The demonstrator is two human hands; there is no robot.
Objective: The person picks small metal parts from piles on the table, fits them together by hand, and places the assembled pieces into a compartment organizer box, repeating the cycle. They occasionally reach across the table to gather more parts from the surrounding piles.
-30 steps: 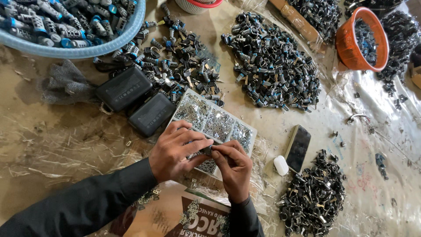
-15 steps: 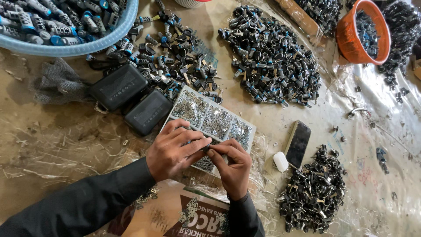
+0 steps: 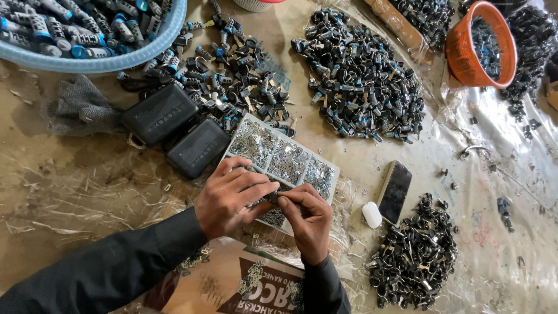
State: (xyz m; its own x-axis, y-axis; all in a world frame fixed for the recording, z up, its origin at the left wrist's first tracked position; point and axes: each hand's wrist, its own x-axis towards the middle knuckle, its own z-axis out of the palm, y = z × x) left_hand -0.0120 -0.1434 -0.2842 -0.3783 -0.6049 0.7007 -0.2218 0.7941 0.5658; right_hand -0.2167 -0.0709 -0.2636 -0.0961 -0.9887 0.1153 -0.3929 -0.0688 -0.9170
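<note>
Fingertips of both hands meet over the near edge of the tray [image 3: 325, 168], a compartmented box of tiny metal bits. The left hand [image 3: 229, 195] and right hand [image 3: 308, 218] pinch one small dark part [image 3: 273, 197] between them; its exact shape is too small to tell. It looks light, stiff and easy to drop, best held by its sides between thumb and forefinger. Right of the tray lie a phone [image 3: 395, 191] and a white case [image 3: 372, 214].
</note>
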